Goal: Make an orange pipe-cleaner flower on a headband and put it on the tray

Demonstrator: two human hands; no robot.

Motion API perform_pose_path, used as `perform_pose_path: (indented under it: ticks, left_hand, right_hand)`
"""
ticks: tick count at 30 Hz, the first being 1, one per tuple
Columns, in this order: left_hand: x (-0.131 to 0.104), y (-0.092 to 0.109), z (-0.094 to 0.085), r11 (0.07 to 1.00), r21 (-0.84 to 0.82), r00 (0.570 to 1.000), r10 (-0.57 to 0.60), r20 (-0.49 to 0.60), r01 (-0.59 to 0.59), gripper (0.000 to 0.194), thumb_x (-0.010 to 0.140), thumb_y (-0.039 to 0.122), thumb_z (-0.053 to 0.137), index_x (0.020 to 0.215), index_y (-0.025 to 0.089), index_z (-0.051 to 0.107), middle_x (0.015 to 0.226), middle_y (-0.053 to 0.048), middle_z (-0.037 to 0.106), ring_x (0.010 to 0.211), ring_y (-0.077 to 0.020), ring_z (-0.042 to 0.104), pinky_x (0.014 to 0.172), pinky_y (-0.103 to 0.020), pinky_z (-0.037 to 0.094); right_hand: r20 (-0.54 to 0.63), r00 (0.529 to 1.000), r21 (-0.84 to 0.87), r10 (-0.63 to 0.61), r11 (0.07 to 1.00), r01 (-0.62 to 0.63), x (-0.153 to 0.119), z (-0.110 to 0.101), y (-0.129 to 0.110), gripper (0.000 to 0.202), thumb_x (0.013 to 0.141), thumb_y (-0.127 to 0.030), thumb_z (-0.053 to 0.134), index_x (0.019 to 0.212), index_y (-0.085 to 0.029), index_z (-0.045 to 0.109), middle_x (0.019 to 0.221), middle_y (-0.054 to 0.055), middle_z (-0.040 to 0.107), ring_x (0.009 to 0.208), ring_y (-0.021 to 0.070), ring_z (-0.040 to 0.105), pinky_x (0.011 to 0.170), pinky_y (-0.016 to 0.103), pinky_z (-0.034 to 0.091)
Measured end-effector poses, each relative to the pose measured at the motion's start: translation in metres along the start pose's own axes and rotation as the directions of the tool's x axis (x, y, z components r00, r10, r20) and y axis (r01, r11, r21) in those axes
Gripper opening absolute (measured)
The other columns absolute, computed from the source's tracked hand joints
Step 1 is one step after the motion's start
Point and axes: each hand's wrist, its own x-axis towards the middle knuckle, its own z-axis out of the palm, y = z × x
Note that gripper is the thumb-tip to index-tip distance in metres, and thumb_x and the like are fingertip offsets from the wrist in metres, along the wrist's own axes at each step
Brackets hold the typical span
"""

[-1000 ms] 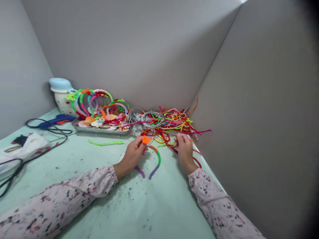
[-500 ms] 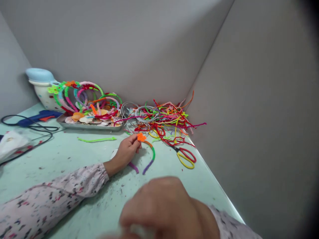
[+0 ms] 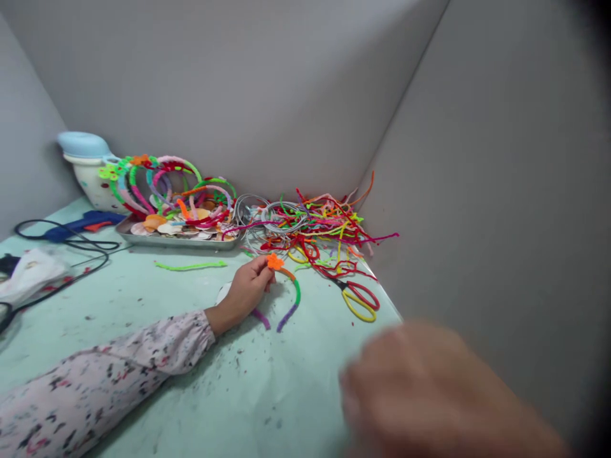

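Observation:
My left hand [image 3: 247, 287] pinches a headband [image 3: 298, 294] wrapped in orange, green and purple fuzzy pipe cleaner, near the top of its arch. An orange flower [image 3: 275, 262] sits at the fingertips, on the upper part of the band. The two purple ends of the band point down toward the table. Close to the camera at lower right, my right hand [image 3: 424, 388] is raised and smeared by motion, so its fingers cannot be read. Scissors [image 3: 360, 302] with red and yellow handles lie to the right of the headband.
A metal tray [image 3: 176, 242] holds decorated headbands and round pieces. Beside it lie grey wire hoops [image 3: 281, 217] and a heap of coloured pipe cleaners [image 3: 329, 219]. A green pipe cleaner [image 3: 191, 266], a blue tool [image 3: 86, 224] with black cord, and a lidded container [image 3: 93, 178] are at left.
My right hand has moved from the lower middle to the lower right. My left hand still holds the headband; the whole view has shifted slightly.

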Motion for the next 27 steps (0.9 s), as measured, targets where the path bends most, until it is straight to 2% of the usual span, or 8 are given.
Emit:
perform_pose_path:
  ticks: [2, 4, 7, 9, 11, 15, 20, 27]
  left_hand:
    - [-0.001, 0.001, -0.001, 1.0, -0.008, 1.0, 0.009, -0.006, -0.009, 0.015, 0.08, 0.021, 0.043, 0.069, 0.017, 0.052, 0.057, 0.005, 0.049, 0.052, -0.0106, 0.046, 0.054, -0.022, 0.035]
    - [-0.002, 0.002, -0.001, 1.0, -0.02, 1.0, 0.017, -0.012, -0.017, 0.016, 0.081, 0.02, 0.042, 0.068, 0.017, 0.051, 0.057, 0.005, 0.049, 0.053, -0.0108, 0.046, 0.054, -0.023, 0.035]
    - [-0.001, 0.0, -0.002, 0.999, -0.039, 1.0, 0.012, 0.0, -0.012, 0.016, 0.081, 0.019, 0.042, 0.068, 0.018, 0.051, 0.058, 0.005, 0.049, 0.053, -0.011, 0.046, 0.054, -0.023, 0.036]
    - [-0.001, -0.001, -0.002, 0.999, -0.044, 1.0, 0.014, 0.009, -0.013, 0.016, 0.081, 0.019, 0.042, 0.068, 0.018, 0.051, 0.058, 0.005, 0.048, 0.053, -0.011, 0.046, 0.054, -0.023, 0.035]
    - [0.0, -0.003, -0.002, 0.999, -0.051, 1.0, 0.014, 0.013, -0.013, 0.016, 0.081, 0.02, 0.042, 0.068, 0.018, 0.05, 0.059, 0.005, 0.048, 0.053, -0.011, 0.045, 0.053, -0.023, 0.035]
    - [0.0, -0.002, -0.002, 0.998, -0.061, 1.0, -0.001, 0.017, 0.002, 0.016, 0.082, 0.021, 0.042, 0.068, 0.018, 0.05, 0.059, 0.005, 0.049, 0.053, -0.0112, 0.046, 0.054, -0.023, 0.035]
    - [0.0, -0.003, -0.002, 0.996, -0.083, 1.0, -0.012, 0.028, 0.014, 0.014, 0.081, 0.02, 0.043, 0.069, 0.019, 0.049, 0.059, 0.005, 0.048, 0.053, -0.011, 0.046, 0.053, -0.023, 0.036]
    - [0.001, -0.005, -0.002, 0.997, -0.075, 1.0, -0.009, 0.022, 0.011, 0.014, 0.08, 0.019, 0.043, 0.069, 0.018, 0.05, 0.059, 0.005, 0.049, 0.053, -0.0108, 0.046, 0.052, -0.022, 0.036]
  right_hand:
    - [-0.026, 0.997, -0.028, -0.073, 0.997, 0.072, 0.024, 0.02, 0.02, 0.017, 0.081, -0.03, 0.055, 0.087, -0.039, 0.069, 0.078, 0.0, 0.067, 0.071, 0.0167, 0.061, 0.062, 0.032, 0.048]
    - [-0.008, 0.991, -0.052, -0.135, 0.99, 0.135, 0.049, 0.043, 0.053, 0.022, 0.087, -0.026, 0.049, 0.098, -0.027, 0.068, 0.092, 0.003, 0.067, 0.081, 0.0155, 0.062, 0.073, 0.03, 0.048]
    - [0.171, 0.985, -0.215, -0.037, 0.974, 0.074, 0.077, 0.075, 0.108, 0.021, 0.09, -0.022, 0.048, 0.095, -0.019, 0.068, 0.094, 0.005, 0.067, 0.09, 0.0147, 0.06, 0.08, 0.025, 0.045]
    - [0.335, 0.937, -0.408, 0.102, 0.912, 0.046, 0.084, 0.09, 0.136, 0.023, 0.09, -0.022, 0.047, 0.099, -0.019, 0.068, 0.099, 0.006, 0.067, 0.09, 0.0141, 0.06, 0.079, 0.023, 0.043]
    - [0.407, 0.886, -0.546, 0.223, 0.837, 0.041, 0.085, 0.101, 0.155, 0.024, 0.09, -0.021, 0.046, 0.097, -0.019, 0.069, 0.098, 0.007, 0.067, 0.089, 0.0154, 0.061, 0.078, 0.023, 0.041]
    - [0.44, 0.853, -0.601, 0.279, 0.798, 0.049, 0.084, 0.112, 0.173, 0.026, 0.09, -0.021, 0.044, 0.088, -0.015, 0.069, 0.093, 0.011, 0.067, 0.081, 0.0181, 0.061, 0.071, 0.025, 0.04]
    - [0.492, 0.828, -0.577, 0.269, 0.813, 0.078, 0.086, 0.115, 0.18, 0.02, 0.087, -0.019, 0.048, 0.088, -0.014, 0.068, 0.094, 0.014, 0.067, 0.083, 0.0208, 0.061, 0.072, 0.027, 0.039]
    - [0.447, 0.855, -0.45, 0.264, 0.892, -0.04, 0.088, 0.116, 0.181, 0.017, 0.083, -0.017, 0.051, 0.082, -0.013, 0.067, 0.093, 0.014, 0.066, 0.084, 0.0215, 0.06, 0.076, 0.029, 0.039]
